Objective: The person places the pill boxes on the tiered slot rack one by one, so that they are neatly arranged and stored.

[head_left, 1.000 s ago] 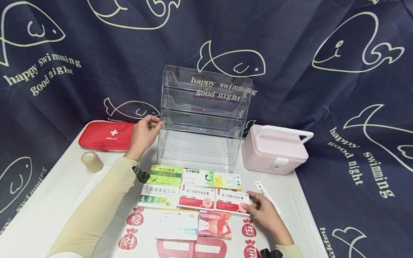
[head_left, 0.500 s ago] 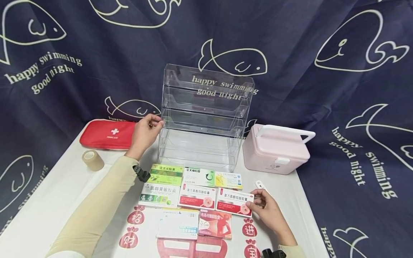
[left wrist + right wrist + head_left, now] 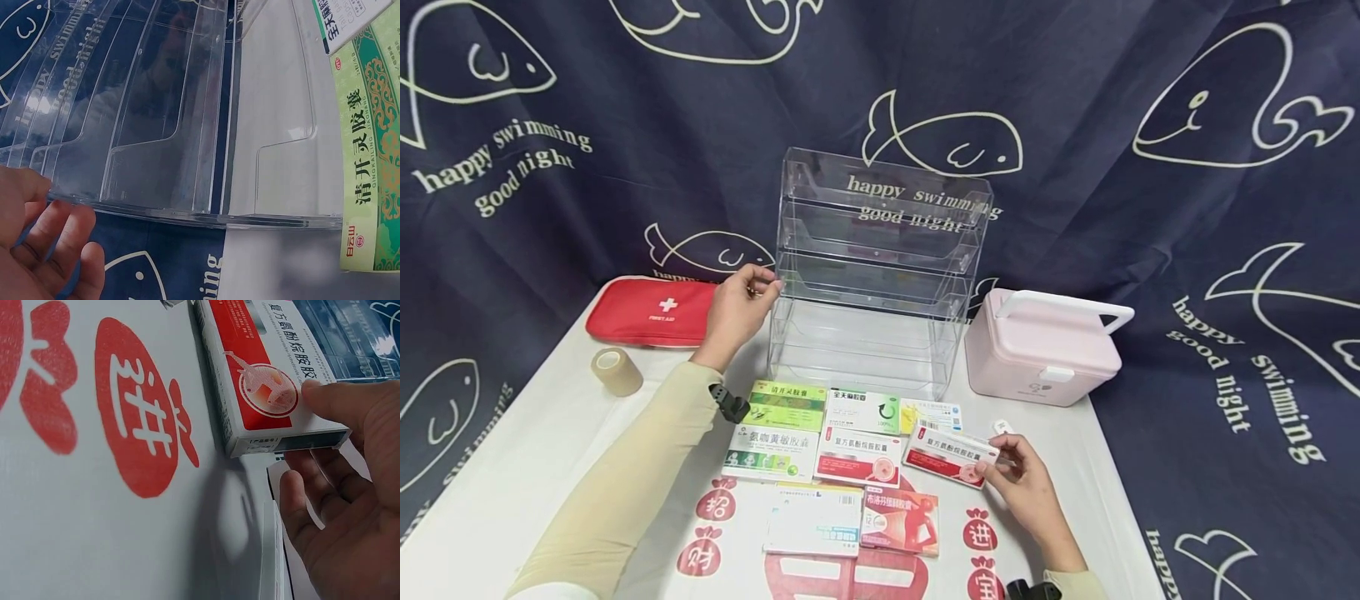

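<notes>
My right hand (image 3: 1024, 479) pinches a white and red medicine box (image 3: 951, 455) by its right end. In the right wrist view the thumb (image 3: 337, 403) lies on the printed face and fingers are underneath; the box is tilted, its near end raised over the white tabletop. My left hand (image 3: 739, 310) holds the left side edge of a clear acrylic tiered rack (image 3: 861, 354), thumb and fingertips right at the edge. Several other medicine boxes lie flat in rows before the rack, among them a matching red and white box (image 3: 857, 458) and a green box (image 3: 375, 150).
A pink lidded case (image 3: 1041, 354) with a white handle stands right of the rack. A red first-aid pouch (image 3: 643, 321) and a tan tape roll (image 3: 616, 372) are at the left. A white thermometer (image 3: 1002, 427) lies partly hidden behind the right hand. A dark printed curtain (image 3: 1075, 208) hangs behind.
My right hand has taken hold of the medicine box at the right end of its row, slid it slightly right, then lifted and tilted it. The left hand stays at the rack.
</notes>
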Motion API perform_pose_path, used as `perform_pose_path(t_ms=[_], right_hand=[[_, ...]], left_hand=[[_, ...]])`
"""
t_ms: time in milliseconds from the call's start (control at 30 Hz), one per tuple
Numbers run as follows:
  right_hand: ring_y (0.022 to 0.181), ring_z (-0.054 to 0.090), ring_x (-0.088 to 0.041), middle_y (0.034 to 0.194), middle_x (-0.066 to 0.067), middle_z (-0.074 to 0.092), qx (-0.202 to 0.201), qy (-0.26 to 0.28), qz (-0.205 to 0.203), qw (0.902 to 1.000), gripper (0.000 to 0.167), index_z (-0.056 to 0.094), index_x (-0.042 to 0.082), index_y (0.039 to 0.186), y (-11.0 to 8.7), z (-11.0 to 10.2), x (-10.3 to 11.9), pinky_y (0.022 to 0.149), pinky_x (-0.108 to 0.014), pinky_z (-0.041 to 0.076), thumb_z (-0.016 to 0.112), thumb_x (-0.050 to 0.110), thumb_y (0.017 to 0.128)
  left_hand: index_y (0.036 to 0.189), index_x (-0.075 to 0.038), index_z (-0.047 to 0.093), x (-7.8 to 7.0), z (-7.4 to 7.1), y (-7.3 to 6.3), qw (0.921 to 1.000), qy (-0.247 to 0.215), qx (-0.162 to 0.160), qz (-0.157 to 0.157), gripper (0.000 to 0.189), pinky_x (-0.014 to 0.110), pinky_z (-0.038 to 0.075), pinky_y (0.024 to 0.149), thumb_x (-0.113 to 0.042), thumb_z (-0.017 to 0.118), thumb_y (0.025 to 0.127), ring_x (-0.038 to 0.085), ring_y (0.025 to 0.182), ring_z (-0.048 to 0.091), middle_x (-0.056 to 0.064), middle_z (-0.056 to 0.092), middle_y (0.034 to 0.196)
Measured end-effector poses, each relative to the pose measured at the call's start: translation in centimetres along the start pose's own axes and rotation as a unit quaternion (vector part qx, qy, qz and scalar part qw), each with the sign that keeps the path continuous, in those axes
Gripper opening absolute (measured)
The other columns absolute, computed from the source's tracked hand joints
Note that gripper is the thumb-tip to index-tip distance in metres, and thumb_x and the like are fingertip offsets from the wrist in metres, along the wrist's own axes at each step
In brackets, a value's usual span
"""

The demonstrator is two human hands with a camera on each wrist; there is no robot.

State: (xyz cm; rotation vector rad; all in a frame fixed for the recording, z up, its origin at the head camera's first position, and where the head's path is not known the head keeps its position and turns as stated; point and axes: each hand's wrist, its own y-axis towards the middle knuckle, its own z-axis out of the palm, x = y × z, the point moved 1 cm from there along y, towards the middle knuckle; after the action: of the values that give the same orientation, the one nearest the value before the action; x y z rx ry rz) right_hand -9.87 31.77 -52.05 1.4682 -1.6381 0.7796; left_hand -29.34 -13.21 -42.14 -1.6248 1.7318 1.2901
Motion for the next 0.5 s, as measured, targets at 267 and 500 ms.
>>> perform_pose_path(t_ms=[267,500], right_hand=[[0.095,0.065,-0.017,0.110,-0.012,0.067,-0.001,0.008,-0.024,0.9997,0.041,0.065,0.004,0.122,0.21,0.00,-0.54,0.082,-0.020,0.052,0.080,-0.003,0.084],[0.093,0.068,-0.014,0.113,-0.018,0.066,-0.005,0.065,-0.021,0.9977,0.037,0.066,0.000,0.122,0.56,-0.43,-0.27,0.080,-0.025,0.056,0.077,-0.004,0.087]], left_hand=[[0.108,-0.007,0.068,0.07,-0.03,-0.03,1.0000,0.001,-0.001,-0.001,0.018,0.033,0.042,0.069,-0.022,0.070,0.097,0.021,0.076,0.059,0.009,0.070,0.090],[0.109,-0.006,0.067,-0.08,-0.04,-0.06,1.0000,0.001,0.007,-0.003,0.019,0.035,0.043,0.069,-0.021,0.070,0.098,0.022,0.076,0.059,0.010,0.070,0.090]])
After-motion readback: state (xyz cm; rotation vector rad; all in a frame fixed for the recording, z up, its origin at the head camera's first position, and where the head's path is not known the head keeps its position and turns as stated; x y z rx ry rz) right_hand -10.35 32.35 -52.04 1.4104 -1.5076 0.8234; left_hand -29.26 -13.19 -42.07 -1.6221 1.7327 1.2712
